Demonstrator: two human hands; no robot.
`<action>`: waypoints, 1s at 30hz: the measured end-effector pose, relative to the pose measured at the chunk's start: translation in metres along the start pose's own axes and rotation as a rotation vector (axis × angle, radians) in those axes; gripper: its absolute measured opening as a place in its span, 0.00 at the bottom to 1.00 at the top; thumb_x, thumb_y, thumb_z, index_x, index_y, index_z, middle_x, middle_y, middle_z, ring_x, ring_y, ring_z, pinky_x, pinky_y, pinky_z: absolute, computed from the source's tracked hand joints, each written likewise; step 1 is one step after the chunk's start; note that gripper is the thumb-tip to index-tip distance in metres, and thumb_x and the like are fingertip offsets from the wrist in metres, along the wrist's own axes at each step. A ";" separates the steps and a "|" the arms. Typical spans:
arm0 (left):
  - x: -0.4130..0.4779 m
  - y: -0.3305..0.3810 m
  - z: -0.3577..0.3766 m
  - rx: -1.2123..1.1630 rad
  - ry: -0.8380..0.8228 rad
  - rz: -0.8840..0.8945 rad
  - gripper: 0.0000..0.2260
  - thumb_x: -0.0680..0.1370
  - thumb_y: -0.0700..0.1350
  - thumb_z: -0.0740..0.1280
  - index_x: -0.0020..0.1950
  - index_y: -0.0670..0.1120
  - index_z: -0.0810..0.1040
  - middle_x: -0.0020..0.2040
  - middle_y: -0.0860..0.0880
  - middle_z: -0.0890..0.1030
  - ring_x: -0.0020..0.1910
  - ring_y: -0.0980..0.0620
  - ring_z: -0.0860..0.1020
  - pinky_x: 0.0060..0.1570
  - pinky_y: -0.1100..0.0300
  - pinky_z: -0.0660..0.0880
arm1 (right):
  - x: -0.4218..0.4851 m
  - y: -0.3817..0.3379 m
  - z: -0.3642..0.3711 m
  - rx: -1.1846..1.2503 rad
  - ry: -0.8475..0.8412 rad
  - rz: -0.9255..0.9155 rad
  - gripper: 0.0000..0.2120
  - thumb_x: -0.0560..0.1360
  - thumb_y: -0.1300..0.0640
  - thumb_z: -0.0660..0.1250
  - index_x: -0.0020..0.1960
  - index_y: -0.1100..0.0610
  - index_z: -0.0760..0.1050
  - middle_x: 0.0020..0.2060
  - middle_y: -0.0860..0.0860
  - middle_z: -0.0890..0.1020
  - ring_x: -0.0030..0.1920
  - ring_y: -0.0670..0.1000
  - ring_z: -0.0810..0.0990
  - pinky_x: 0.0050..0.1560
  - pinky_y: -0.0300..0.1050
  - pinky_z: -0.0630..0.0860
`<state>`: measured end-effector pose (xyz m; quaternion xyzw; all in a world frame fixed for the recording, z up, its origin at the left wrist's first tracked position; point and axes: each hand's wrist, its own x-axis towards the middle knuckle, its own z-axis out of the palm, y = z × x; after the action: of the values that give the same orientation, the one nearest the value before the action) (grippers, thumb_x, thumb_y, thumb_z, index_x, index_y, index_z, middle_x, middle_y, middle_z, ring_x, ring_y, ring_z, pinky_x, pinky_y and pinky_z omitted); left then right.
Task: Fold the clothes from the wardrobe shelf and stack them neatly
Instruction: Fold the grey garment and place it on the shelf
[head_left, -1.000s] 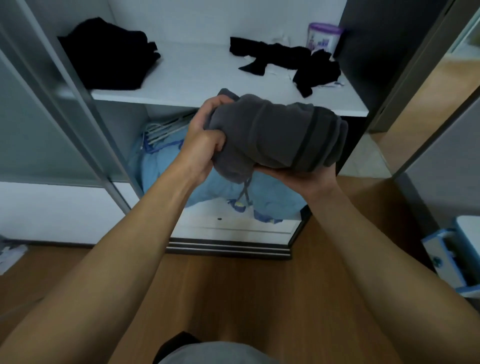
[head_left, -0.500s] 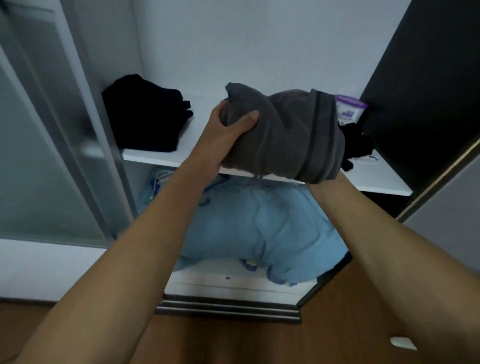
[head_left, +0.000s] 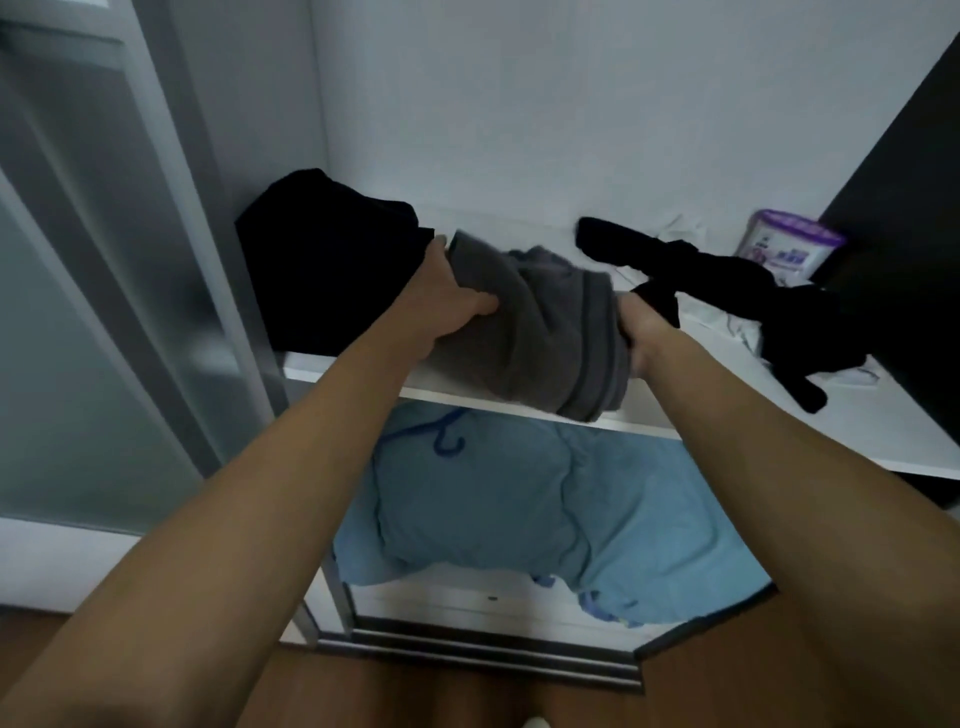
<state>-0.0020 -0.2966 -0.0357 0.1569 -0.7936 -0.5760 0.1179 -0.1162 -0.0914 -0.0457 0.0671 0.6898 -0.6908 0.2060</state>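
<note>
Left hand (head_left: 448, 306) and right hand (head_left: 642, 328) grip the folded grey jumper (head_left: 550, 338) on the shelf (head_left: 883, 418) beside black clothes (head_left: 332, 265)

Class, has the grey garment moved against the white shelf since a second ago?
Yes. The grey garment rose from in front of the shelf onto it, beside the black pile.

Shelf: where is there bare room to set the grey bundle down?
Bare shelf shows behind the grey bundle, between the black pile and the loose black garment, and at the front right corner. The right rear is crowded: loose garment, white items, purple tub.
</note>
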 end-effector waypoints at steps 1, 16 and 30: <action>0.006 -0.008 0.002 0.056 -0.003 -0.075 0.45 0.73 0.46 0.76 0.81 0.47 0.52 0.75 0.45 0.66 0.69 0.45 0.70 0.64 0.50 0.72 | 0.000 0.002 -0.003 -0.076 0.037 0.057 0.08 0.79 0.55 0.62 0.42 0.56 0.74 0.35 0.52 0.79 0.34 0.51 0.78 0.36 0.41 0.77; 0.066 0.008 0.019 -0.024 0.256 0.166 0.09 0.74 0.50 0.74 0.50 0.55 0.77 0.46 0.56 0.81 0.40 0.66 0.80 0.37 0.72 0.75 | 0.049 -0.030 -0.018 -0.180 -0.040 -0.522 0.06 0.73 0.58 0.74 0.49 0.51 0.81 0.45 0.47 0.86 0.46 0.46 0.85 0.44 0.38 0.81; 0.085 -0.011 0.052 1.015 0.140 0.299 0.13 0.80 0.53 0.60 0.62 0.52 0.77 0.64 0.49 0.77 0.63 0.46 0.74 0.61 0.49 0.67 | 0.112 0.015 0.023 -0.607 -0.143 -0.436 0.36 0.77 0.52 0.66 0.80 0.52 0.53 0.77 0.57 0.59 0.72 0.59 0.66 0.69 0.47 0.65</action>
<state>-0.0987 -0.2870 -0.0614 0.1172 -0.9764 -0.0848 0.1605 -0.2072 -0.1353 -0.1003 -0.1937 0.8451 -0.4854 0.1122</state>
